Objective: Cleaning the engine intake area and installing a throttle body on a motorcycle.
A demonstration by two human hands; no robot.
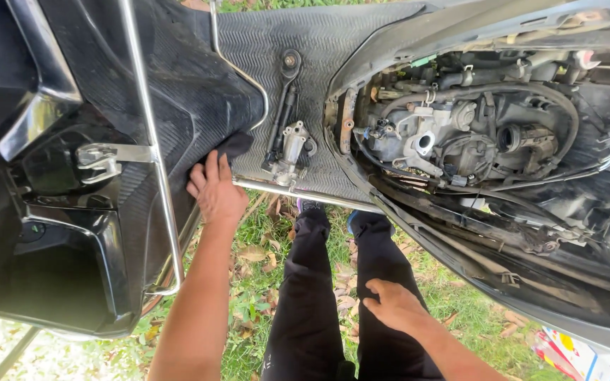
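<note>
- Left hand [214,192] reaches to the near edge of the ribbed rubber floor mat [305,92] of a scooter; fingers narrow, spread flat on a dark cloth [238,144] at the mat's left corner, apparently pressing or gathering it rather than gripping.
- Right hand [395,305] rests palm-down on the person's right thigh, black trousers [319,296]; fingers loosely curled, holding nothing. Judged a bracing posture while the other arm stretches far.
- On the mat, just right of the cloth: a black ratchet wrench [285,99] lying lengthways, and a silver metal part [292,149] touching its near end. Flat ribbed surface likely serves as a worktop to keep parts off the grass [255,282].
- Right: open engine bay [460,134], hoses and cables exposed, cover off.
- Chrome guard rail [157,176] runs along the left black bodywork.
- Hard to make out: the cloth's extent under the hand; the metal part's identity; the bay's far side, cut off by the frame.
- Colourful packaging [573,353] at near right, cropped.
</note>
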